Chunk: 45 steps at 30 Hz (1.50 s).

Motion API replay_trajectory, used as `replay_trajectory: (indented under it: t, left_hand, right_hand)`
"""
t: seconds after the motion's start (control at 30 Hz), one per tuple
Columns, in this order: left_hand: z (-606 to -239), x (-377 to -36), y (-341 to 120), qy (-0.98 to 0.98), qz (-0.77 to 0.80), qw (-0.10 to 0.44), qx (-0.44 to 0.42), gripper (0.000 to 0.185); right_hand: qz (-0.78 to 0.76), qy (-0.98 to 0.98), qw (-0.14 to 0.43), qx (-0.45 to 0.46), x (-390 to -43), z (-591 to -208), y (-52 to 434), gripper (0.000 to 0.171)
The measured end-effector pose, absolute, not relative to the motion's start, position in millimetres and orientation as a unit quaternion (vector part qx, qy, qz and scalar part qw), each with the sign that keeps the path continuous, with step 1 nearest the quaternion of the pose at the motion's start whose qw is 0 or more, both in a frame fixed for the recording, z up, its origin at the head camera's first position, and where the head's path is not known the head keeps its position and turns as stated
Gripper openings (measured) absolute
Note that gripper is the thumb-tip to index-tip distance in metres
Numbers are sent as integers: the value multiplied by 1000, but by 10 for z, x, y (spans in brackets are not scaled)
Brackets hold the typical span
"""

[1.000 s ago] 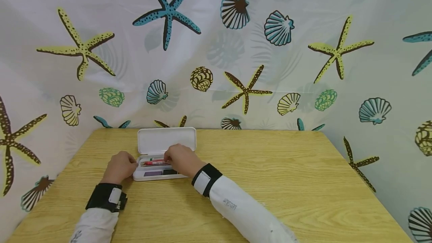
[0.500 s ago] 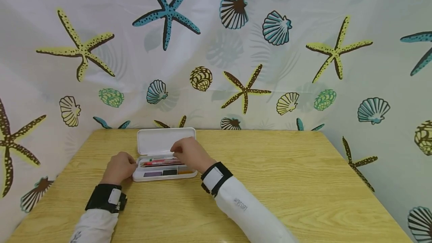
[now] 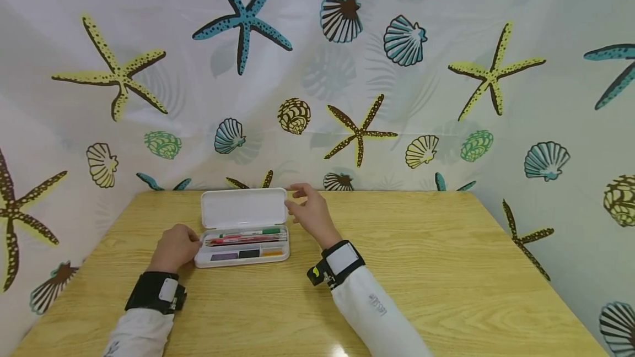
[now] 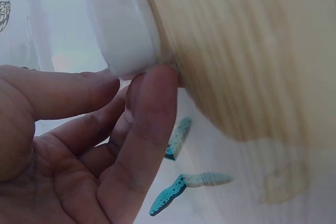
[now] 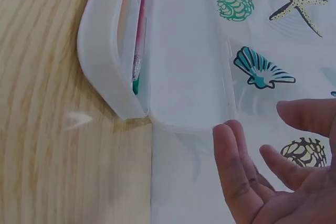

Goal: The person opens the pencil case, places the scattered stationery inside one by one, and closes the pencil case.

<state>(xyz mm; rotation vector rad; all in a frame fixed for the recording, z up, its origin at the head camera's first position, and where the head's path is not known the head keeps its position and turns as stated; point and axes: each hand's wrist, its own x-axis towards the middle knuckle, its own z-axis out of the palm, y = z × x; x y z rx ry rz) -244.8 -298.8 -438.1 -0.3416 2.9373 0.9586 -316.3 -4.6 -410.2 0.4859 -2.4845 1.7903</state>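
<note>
A white pencil case (image 3: 242, 257) lies open on the wooden table (image 3: 397, 258), its lid (image 3: 243, 208) standing up at the back. Red and green pens (image 3: 245, 236) lie in the tray above small dark and orange blocks. My left hand (image 3: 177, 245) holds the case's left end; in the left wrist view its thumb and fingers (image 4: 152, 93) pinch the white end wall (image 4: 126, 35). My right hand (image 3: 306, 209) hovers open just right of the lid, holding nothing. In the right wrist view its spread fingers (image 5: 231, 171) are beside the lid (image 5: 189, 56), apart from it, with the pens (image 5: 139, 35) behind.
A curtain printed with starfish and shells (image 3: 347, 70) hangs close behind the table and along both sides. The table's bare wood stretches to the right of the case and toward the front edge.
My right hand has lifted off the pens in the tray and moved right and back to beside the lid, fingers opening. The left hand and the case have stayed put.
</note>
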Motion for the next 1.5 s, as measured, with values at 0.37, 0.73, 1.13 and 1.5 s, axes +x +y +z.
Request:
replay_trajectory:
  t: [0.37,0.73,1.13,1.5]
  left_hand:
    - [-4374,-2442,-2962,945,305,17,-112,25]
    - [-4378,-2454,-2969,944,311,19,-111,24]
    - [-4368,-2450,-2963,940,319,23,-115,24]
    - [-4355,-2436,-2973,937,334,20,-97,27]
  right_hand:
    - [653,-727,-165,129,-3253,-4225,83,72]
    - [709,-646,-244,147,-3294,-4273,77,60]
    - [718,-646,-225,131,-3319,-4314,84,48]
    - [623,-740,-205,149,-3284,-4283,76,37]
